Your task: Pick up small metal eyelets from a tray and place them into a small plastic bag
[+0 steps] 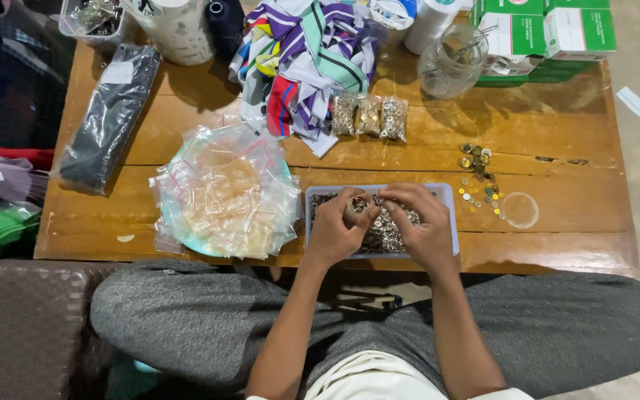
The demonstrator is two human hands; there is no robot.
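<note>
A shallow pale tray (447, 194) full of small metal snap buttons (385, 231) sits at the near edge of the wooden table (557, 192). Both hands hover over it. My left hand (335, 226) pinches a small clear bag holding metal pieces between thumb and fingers. My right hand (424, 222) meets it, fingertips closed on small metal pieces at the bag's mouth. A pile of empty small zip bags (224, 192) rests on a round plate to the left of the tray.
Three filled small bags (370, 116) lie behind the tray. Loose gold buttons (478, 178) and a clear lid (520, 210) lie at right. A glass jar (451, 61), green boxes (550, 33), striped fabric strips (305, 52) and a black wrapped bundle (109, 115) stand farther back.
</note>
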